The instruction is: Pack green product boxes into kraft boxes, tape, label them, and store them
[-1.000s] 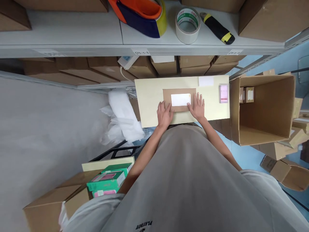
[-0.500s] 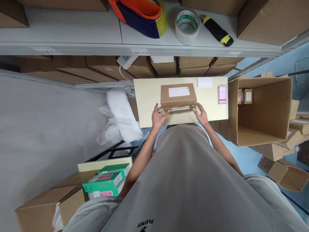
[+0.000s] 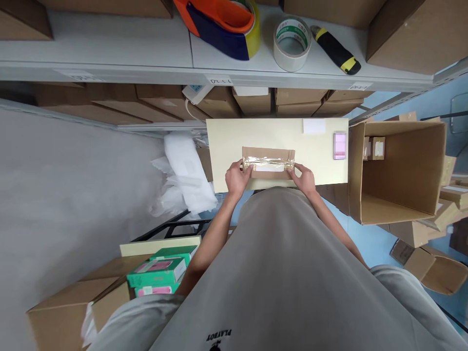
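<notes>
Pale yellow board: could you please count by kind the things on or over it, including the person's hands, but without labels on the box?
Brown box: 1
Left hand and right hand: 2
White rectangular slip: 1
Pink rectangular item: 1
Total: 5

Free board (image 3: 256, 132) beyond parcel (image 3: 268, 164); rightward, 1 carton (image 3: 355, 173) in the way

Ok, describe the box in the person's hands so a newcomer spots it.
Find the cream board below the shelf. There, the left hand and right hand hold a brown box. Shiny tape and a white label set it apart from the pink rectangle nearby.
</notes>
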A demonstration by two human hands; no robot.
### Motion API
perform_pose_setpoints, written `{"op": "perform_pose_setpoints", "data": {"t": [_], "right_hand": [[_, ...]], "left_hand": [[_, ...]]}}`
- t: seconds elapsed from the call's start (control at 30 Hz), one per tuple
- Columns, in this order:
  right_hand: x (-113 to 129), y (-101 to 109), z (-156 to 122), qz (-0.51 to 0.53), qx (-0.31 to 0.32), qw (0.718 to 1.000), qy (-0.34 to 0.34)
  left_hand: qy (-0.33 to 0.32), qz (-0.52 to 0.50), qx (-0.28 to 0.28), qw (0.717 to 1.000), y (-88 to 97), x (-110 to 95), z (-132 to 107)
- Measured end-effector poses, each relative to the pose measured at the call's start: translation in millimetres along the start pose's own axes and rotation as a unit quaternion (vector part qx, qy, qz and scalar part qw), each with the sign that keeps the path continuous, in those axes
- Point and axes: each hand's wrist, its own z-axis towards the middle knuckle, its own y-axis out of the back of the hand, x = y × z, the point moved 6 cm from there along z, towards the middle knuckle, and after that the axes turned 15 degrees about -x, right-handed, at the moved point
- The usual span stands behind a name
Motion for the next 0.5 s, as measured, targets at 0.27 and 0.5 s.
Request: {"op": "perform_pose_setpoints", "data": {"t": [0.27, 0.5], "right_hand": [[23.1, -19.8, 21.7, -0.193, 0.068, 0.977, -0.054], [21.7, -30.8, 32.9, -0.213, 0.114, 0.967, -0.084]], "left_hand": [[0.020, 0.042, 0.051, 0.998, -25.6, -3.0, 16.9], [0.036, 0.013, 0.069, 0.997, -39.9, 4.6, 26.1]]}}
